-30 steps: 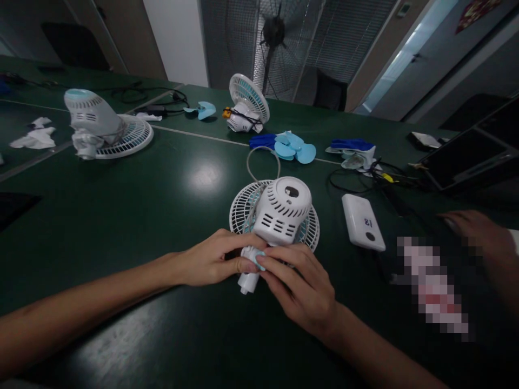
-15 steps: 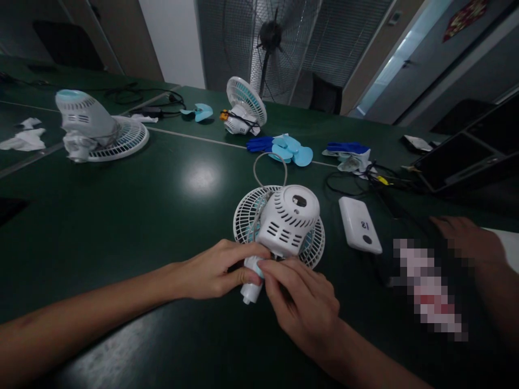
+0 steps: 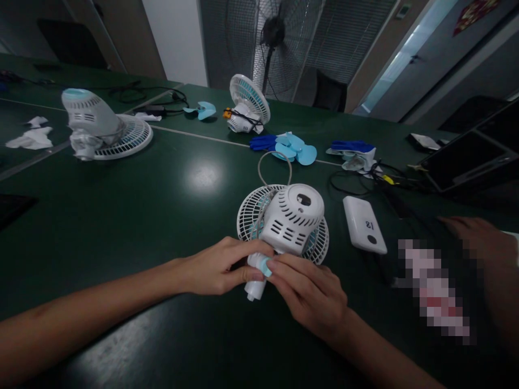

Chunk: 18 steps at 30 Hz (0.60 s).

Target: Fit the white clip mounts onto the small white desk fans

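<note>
A small white desk fan (image 3: pixel 292 219) lies face down on the dark green table (image 3: pixel 133 216), its round grille flat and its motor housing up. Its white neck stub (image 3: pixel 254 281) with a light blue part points toward me. My left hand (image 3: pixel 214 267) is closed around that neck from the left. My right hand (image 3: pixel 310 294) pinches the blue part from the right with its fingertips. A thin cable (image 3: pixel 275 162) loops behind the fan.
A white power bank (image 3: pixel 364 224) lies right of the fan. Another person's hand (image 3: pixel 474 235) rests at far right. Two more fans (image 3: pixel 95 127) (image 3: pixel 248 105), blue blades (image 3: pixel 295 148), blue gloves (image 3: pixel 351 146), cables and a laptop (image 3: pixel 466 159) sit farther back.
The fan and both hands have shifted slightly right and toward me. Both hands keep their grip on the neck; the fingers have turned a little.
</note>
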Each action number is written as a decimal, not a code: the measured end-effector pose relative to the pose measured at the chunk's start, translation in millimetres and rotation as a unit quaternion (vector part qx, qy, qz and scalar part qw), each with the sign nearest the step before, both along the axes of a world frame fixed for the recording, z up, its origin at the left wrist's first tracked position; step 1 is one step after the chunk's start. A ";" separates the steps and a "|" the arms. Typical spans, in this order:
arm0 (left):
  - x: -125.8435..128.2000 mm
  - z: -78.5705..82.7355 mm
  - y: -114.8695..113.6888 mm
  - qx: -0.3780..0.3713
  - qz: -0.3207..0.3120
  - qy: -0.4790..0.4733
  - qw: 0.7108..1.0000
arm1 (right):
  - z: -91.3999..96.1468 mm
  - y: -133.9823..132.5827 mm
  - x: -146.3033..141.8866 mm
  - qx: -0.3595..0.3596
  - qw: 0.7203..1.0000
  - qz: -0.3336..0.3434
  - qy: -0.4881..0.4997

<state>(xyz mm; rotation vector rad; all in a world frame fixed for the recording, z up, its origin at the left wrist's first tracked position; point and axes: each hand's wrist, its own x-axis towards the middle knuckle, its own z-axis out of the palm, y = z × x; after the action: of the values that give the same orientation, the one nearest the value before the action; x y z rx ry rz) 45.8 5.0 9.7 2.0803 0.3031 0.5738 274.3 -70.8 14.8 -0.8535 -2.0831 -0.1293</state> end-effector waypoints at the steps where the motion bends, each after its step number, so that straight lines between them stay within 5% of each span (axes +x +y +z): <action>1: 0.1 -0.2 -0.3 0.003 0.000 0.004 1.000 | 0.4 -0.7 -4.8 -0.009 1.000 -0.013 0.011; 7: 0.0 -2.5 -1.6 0.013 0.003 0.028 1.000 | -2.4 -8.3 -22.0 -0.106 0.986 -0.047 0.118; 15: 0.9 2.3 -2.0 0.004 0.005 0.021 1.000 | -10.1 -6.2 7.9 -0.012 0.999 0.043 0.011; 18: 0.5 1.4 -1.5 0.011 0.005 0.015 1.000 | -8.2 -5.0 4.2 -0.010 1.000 0.021 0.009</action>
<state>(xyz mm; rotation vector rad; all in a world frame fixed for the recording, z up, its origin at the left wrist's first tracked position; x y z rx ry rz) 46.3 3.5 11.1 2.1108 0.3255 0.5534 278.5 -75.8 6.6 -0.8210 -2.0878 -0.0783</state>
